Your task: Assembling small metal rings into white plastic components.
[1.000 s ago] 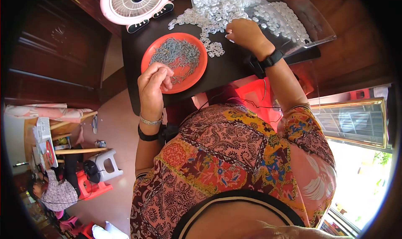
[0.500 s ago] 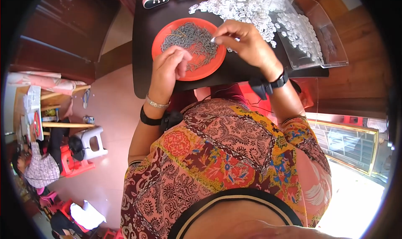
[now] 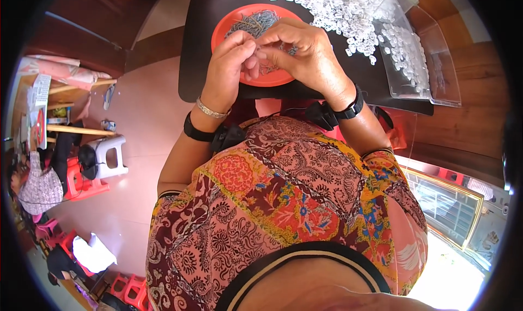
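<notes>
The right hand (image 3: 308,57), which a second ago rests on the heap of small white pieces (image 3: 348,8), now sits over the orange plate (image 3: 239,22), fingertips touching those of the left hand (image 3: 231,68), which has lifted off the plate's rim.

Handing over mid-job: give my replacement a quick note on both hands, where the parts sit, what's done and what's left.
Left hand and right hand: fingertips pinched together over the orange plate; whatever they hold is too small to see.
Plate sits on the dark table and holds small grey pieces.
White pieces lie heaped beside a clear tray.
Done count can't be told; both piles remain large.
</notes>
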Tool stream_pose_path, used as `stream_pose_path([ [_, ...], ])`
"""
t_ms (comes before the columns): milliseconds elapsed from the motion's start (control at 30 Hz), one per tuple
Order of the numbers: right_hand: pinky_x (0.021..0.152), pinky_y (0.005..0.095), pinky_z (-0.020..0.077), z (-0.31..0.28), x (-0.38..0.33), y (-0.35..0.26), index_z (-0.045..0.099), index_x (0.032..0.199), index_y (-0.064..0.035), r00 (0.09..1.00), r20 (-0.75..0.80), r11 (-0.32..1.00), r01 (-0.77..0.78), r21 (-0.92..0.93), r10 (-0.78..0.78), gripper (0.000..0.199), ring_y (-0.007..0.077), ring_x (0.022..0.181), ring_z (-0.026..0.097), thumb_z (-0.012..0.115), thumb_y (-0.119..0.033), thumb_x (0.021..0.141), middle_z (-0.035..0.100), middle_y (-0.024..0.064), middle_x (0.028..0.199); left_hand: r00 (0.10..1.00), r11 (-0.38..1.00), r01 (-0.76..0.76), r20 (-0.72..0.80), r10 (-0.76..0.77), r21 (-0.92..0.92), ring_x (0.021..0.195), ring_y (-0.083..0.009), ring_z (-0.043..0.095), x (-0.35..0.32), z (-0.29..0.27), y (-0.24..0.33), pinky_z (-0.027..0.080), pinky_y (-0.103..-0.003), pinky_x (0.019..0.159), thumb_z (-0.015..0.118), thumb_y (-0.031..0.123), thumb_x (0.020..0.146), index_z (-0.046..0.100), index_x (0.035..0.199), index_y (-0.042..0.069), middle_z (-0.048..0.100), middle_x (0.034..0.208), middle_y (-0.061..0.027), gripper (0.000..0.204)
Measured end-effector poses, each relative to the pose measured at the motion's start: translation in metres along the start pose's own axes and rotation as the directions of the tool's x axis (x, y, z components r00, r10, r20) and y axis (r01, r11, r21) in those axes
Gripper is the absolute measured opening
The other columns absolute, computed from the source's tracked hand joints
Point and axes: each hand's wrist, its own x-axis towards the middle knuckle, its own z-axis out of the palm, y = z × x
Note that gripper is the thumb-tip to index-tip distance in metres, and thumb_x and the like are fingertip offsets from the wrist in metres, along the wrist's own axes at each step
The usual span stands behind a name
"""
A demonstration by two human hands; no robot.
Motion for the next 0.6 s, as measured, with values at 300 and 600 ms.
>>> stream_pose_path([
  [300, 0.06, 0.0333, 0.0513, -0.008, 0.005, 0.019, 0.068, 0.086, -0.008, 0.986, 0.151, 0.943, 0.113, -0.314, -0.069, 0.011, 0.0248, 0.07, 0.064, 0.069, -0.01, 0.076, 0.063, 0.0065, 0.078, 0.999, 0.995, -0.022, -0.046, 0.027, 0.095, 0.058, -0.0086, 0.049, -0.001, -0.011, -0.001, 0.037, -0.021, 0.053, 0.046, 0.02, 0.092, 0.052, 0.083, 0.004, 0.048, 0.066, 0.0005, 0.019],
  [600, 0.073, 0.0372, 0.0486, 0.003, -0.001, 0.047, 0.066, 0.082, -0.0101, 0.89, 0.456, 0.834, 0.251, -0.491, 0.002, 0.007, 0.0268, 0.085, 0.059, 0.061, -0.013, 0.077, 0.06, 0.0063, 0.083, 0.996, 0.996, -0.008, -0.091, 0.015, 0.083, 0.058, -0.0097, 0.049, -0.006, -0.019, -0.003, 0.036, -0.021, 0.054, 0.045, 0.017, 0.089, 0.051, 0.079, 0.005, 0.047, 0.066, 0.0001, 0.017],
])
